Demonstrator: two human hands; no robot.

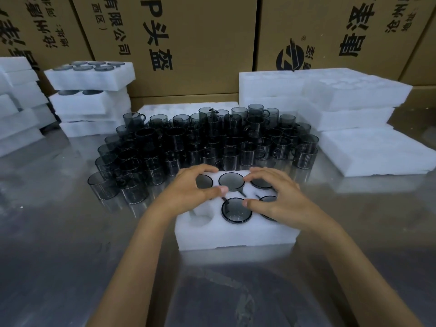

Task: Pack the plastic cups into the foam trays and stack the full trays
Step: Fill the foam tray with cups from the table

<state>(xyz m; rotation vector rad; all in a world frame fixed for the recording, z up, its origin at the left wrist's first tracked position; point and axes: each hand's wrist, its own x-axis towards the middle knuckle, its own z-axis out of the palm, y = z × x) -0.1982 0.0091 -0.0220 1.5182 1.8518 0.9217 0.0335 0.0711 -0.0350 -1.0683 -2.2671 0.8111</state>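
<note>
The foam tray [236, 234] sat on the metal table [59, 256] directly in front of the person, with five smoky plastic cups seated upside down in its pockets and the near-left pocket [203, 214] empty. The likeliest trouble, as I judged it, was an uneven press: the near-middle cup [236, 210] appeared to stand slightly proud of the foam, and a push off its centre could tip it, jam its handle against the slot or tear the soft foam. Both hands hovered over the tray with fingers spread and lightly curved, closed around nothing. The left hand [188, 190] arched over the far-left cup [204, 181], thumb tip by the far-middle cup [231, 181]; the right hand [271, 194] covered the two right-hand cups, its thumb touching the near-middle cup's rim. Behind the tray stood the crowd of loose cups [212, 138], close enough that a shove could topple some. Filled trays [90, 79] were stacked at far left, empty ones [342, 97] at right.
</note>
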